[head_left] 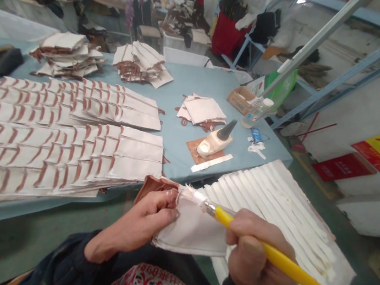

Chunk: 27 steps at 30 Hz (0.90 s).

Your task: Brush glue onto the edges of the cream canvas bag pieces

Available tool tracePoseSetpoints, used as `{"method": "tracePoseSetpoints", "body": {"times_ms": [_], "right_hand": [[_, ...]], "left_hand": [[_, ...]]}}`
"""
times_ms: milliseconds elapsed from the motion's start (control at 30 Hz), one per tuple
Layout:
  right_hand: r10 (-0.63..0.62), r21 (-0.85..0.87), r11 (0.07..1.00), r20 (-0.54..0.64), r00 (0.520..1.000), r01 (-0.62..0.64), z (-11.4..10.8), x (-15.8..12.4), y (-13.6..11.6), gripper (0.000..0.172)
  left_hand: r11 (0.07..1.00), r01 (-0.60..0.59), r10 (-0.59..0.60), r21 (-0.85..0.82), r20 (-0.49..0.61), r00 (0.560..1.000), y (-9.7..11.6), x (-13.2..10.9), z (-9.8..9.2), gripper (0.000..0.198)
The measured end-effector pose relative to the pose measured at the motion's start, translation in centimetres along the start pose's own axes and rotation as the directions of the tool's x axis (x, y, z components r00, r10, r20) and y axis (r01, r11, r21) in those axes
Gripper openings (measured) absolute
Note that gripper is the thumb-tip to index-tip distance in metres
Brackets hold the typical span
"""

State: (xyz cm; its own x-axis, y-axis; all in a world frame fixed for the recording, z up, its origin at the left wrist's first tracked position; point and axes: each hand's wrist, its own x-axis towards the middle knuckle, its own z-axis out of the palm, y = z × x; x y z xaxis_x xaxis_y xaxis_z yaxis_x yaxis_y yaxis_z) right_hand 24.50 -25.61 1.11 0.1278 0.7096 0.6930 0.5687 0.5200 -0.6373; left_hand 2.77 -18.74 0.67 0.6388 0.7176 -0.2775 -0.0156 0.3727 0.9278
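My left hand [152,217] is closed on the left side of a pale fabric panel [195,234] with a brown leather-like part [158,186] at its edge. The thumb lies on the panel's face, and the other fingers are partly hidden. In my right hand [255,254] is a brush [279,262] with a yellow handle, gripped in a fist. The brush's whitish bristles touch the panel's upper edge, near my left fingertips. Beyond the panel, on the table, a squeeze bottle [216,141] with a dark nozzle lies on a brown scrap next to a white strip [211,162].
Overlapping rows of pale panels [136,149] with brown edges cover the table's left. Further stacks [144,61] stand behind. On the right are white strips [269,204] on a board, a small cardboard box [241,99], a clear bottle [258,113] and a blue metal rack [371,68].
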Motion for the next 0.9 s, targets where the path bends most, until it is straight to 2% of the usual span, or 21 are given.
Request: {"method": "tracePoseSetpoints", "body": {"times_ms": [133, 233, 300, 367, 467, 600, 700, 833, 900], "right_hand": [[-0.018, 0.035, 0.999, 0.045, 0.999, 0.016, 0.5, 0.3, -0.2, 0.019], [0.051, 0.074, 0.996, -0.094, 0.994, -0.044, 1.1, 0.8, -0.6, 0.023], [0.092, 0.091, 0.993, -0.187, 0.978, -0.076, 0.9, 1.0, -0.8, 0.024], [0.114, 0.071, 0.992, -0.183, 0.976, -0.102, 0.3, 1.0, -0.9, 0.023], [0.136, -0.002, 0.991, -0.092, 0.986, -0.137, -0.7, 0.9, -1.0, 0.019], [0.112, -0.015, 0.994, 0.087, 0.990, -0.111, -0.7, 0.7, -1.6, 0.023], [0.023, 0.019, 0.999, 0.182, 0.983, -0.027, -0.5, 0.6, -2.0, 0.026], [0.087, -0.025, 0.996, 0.116, 0.989, -0.084, -0.7, 0.6, -2.0, 0.023], [0.080, -0.032, 0.996, 0.102, 0.992, -0.077, -0.7, 0.9, -2.2, 0.024]], "left_hand": [[0.990, -0.083, 0.079, 0.112, 0.035, 0.996, 0.0, 0.2, 0.0, 0.020], [0.908, -0.247, 0.256, 0.337, 0.021, 0.967, -0.8, 0.4, 0.1, 0.023], [0.768, -0.394, 0.429, 0.504, 0.050, 0.902, -1.7, 0.6, 0.0, 0.027], [0.605, -0.516, 0.570, 0.606, 0.123, 0.812, -2.6, 0.8, -0.1, 0.030], [0.411, -0.600, 0.679, 0.687, 0.209, 0.704, -3.4, 1.1, -0.4, 0.033], [0.234, -0.622, 0.732, 0.747, 0.286, 0.619, -3.8, 1.5, -1.0, 0.031], [0.196, -0.645, 0.752, 0.739, 0.309, 0.582, -4.0, 1.6, -1.3, 0.029], [0.188, -0.646, 0.777, 0.740, 0.290, 0.559, -4.1, 1.6, -1.2, 0.032], [0.184, -0.641, 0.786, 0.745, 0.281, 0.551, -4.1, 1.5, -1.2, 0.032]]}}
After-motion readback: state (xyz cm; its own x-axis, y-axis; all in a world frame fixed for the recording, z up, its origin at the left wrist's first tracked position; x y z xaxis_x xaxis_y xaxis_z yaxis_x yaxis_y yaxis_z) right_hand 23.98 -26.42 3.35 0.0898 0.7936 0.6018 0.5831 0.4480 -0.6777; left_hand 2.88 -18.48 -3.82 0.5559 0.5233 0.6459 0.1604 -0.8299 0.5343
